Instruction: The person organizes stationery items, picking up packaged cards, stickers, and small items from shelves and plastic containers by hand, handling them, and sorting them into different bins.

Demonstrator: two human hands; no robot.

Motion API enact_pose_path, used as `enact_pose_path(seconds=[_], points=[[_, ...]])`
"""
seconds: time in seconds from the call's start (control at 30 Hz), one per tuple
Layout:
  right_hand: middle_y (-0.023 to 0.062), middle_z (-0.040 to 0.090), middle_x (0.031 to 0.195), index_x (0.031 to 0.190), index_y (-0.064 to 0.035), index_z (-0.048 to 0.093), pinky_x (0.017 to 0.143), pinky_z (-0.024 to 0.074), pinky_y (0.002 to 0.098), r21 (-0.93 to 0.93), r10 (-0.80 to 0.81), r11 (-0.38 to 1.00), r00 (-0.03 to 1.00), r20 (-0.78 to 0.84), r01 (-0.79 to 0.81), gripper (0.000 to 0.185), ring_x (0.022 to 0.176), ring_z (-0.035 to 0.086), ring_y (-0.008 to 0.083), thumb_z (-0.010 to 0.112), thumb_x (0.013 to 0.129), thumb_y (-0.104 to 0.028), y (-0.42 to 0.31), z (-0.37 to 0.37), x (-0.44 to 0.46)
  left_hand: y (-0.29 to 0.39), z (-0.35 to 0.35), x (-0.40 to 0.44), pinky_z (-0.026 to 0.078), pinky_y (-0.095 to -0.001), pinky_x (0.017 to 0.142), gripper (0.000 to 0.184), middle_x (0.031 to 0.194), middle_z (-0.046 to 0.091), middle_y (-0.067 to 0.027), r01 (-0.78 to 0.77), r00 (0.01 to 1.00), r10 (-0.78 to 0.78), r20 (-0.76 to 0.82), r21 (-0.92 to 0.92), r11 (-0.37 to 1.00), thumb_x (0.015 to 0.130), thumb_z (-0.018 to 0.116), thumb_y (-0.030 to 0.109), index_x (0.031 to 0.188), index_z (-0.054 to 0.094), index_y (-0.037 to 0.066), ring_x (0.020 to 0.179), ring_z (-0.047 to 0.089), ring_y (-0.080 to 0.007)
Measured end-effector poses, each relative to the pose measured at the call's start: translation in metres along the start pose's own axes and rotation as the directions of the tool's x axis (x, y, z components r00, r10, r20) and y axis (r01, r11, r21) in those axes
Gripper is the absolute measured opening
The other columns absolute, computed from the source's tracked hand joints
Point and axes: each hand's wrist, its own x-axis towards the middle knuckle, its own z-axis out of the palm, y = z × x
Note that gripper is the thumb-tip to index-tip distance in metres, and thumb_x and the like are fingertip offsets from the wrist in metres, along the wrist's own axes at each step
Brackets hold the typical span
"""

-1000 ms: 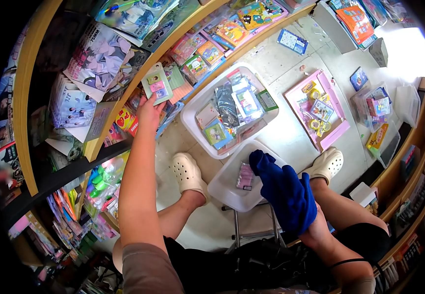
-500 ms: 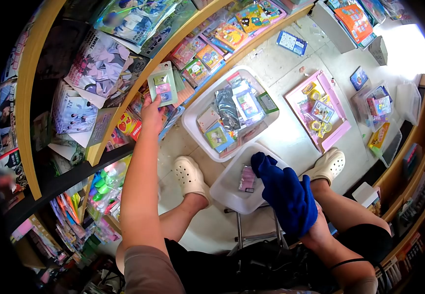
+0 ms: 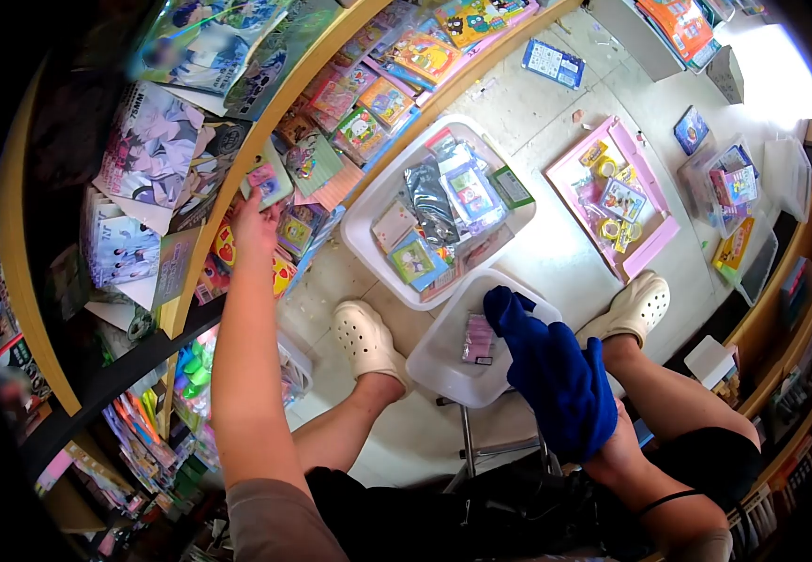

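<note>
My left hand [image 3: 256,225] reaches to the shelf at the left and grips a small pale pack [image 3: 265,180] with pink and green printing. The pack is partly inside the shelf, close to several colourful card packs [image 3: 361,131]. Low at the right, my right hand [image 3: 614,448] is closed on a dark blue cloth [image 3: 560,384]. That cloth hangs over the edge of a small white tub [image 3: 439,358] holding a pink pack [image 3: 478,339]. Just beyond stands a larger clear tub [image 3: 357,229] filled with several packs and a dark plastic sleeve.
A pink tray [image 3: 649,253] with yellow tape rolls and cards lies on the floor [image 3: 509,122]. Farther right sits a clear box [image 3: 701,192] of packs. A wooden shelf edge [image 3: 228,201] runs along the left. A metal stool frame [image 3: 467,440] stands under the small tub.
My left hand has moved left and slightly down with the pack, from in front of the shelf to in among its goods. My right hand still holds the cloth; the view has shifted slightly.
</note>
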Motion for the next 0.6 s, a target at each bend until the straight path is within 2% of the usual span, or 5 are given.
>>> enact_pose_path(seconds=[0.1, 0.23, 0.47, 0.57, 0.6], points=[[0.0109, 0.055, 0.121, 0.125, -0.0017, 0.046, 0.093, 0.0448, 0.0352, -0.023, 0.013, 1.000, 1.000, 0.000, -0.013, 0.038, 0.105, 0.056, 0.0213, 0.046, 0.093, -0.022, -0.001, -0.001, 0.001, 0.007, -0.006, 0.044, 0.044, -0.0206, 0.058, 0.019, 0.099, 0.057, -0.0046, 0.010, 0.995, -0.007, 0.102, -0.030, 1.000, 0.087, 0.056, 0.009, 0.106, 0.054, 0.011, 0.079, 0.054, -0.0127], [0.0048, 0.061, 0.095, 0.105, -0.0035, 0.058, 0.074, 0.0479, 0.0287, 0.088, 0.016, 0.996, 0.996, -0.092, -0.008, 0.020, 0.083, 0.058, 0.0153, 0.054, 0.087, -0.012, -0.004, 0.009, 0.003, 0.011, 0.014, 0.075, 0.050, -0.0237, 0.064, 0.019, 0.096, 0.059, -0.0064, -0.133, 0.990, 0.140, 0.037, -0.143, 0.981, 0.088, 0.059, 0.016, 0.104, 0.056, 0.006, 0.080, 0.056, -0.0138], [0.0105, 0.057, 0.111, 0.118, -0.0014, 0.050, 0.086, 0.0459, 0.0332, 0.044, 0.003, 0.999, 0.999, -0.046, -0.001, 0.033, 0.097, 0.057, 0.0202, 0.052, 0.089, -0.016, -0.004, 0.001, 0.005, 0.001, 0.019, 0.074, 0.052, -0.0287, 0.066, 0.015, 0.087, 0.055, -0.0058, 0.067, 0.978, -0.039, -0.204, 0.135, 0.989, 0.086, 0.059, 0.017, 0.092, 0.054, 0.005, 0.075, 0.055, -0.0161], [0.0041, 0.063, 0.089, 0.102, -0.0037, 0.060, 0.070, 0.0487, 0.0276, 0.096, 0.021, 0.995, 0.994, -0.110, -0.010, 0.018, 0.078, 0.059, 0.0144, 0.054, 0.088, -0.013, -0.008, 0.009, 0.006, 0.000, 0.016, 0.044, 0.047, -0.0250, 0.058, 0.014, 0.084, 0.051, -0.0062, -0.033, 0.994, 0.074, -0.086, 0.403, 0.915, 0.085, 0.054, 0.010, 0.096, 0.049, 0.001, 0.071, 0.052, -0.0158], [0.0041, 0.063, 0.090, 0.103, -0.0037, 0.060, 0.070, 0.0488, 0.0276, 0.106, 0.025, 0.994, 0.994, -0.108, -0.014, 0.019, 0.078, 0.059, 0.0146, 0.053, 0.089, -0.015, -0.006, 0.005, 0.008, -0.010, 0.015, 0.033, 0.045, -0.0258, 0.057, 0.014, 0.083, 0.051, -0.0063, -0.255, 0.947, 0.320, -0.023, 0.553, 0.793, 0.084, 0.054, 0.009, 0.094, 0.048, 0.001, 0.070, 0.051, -0.0162]])
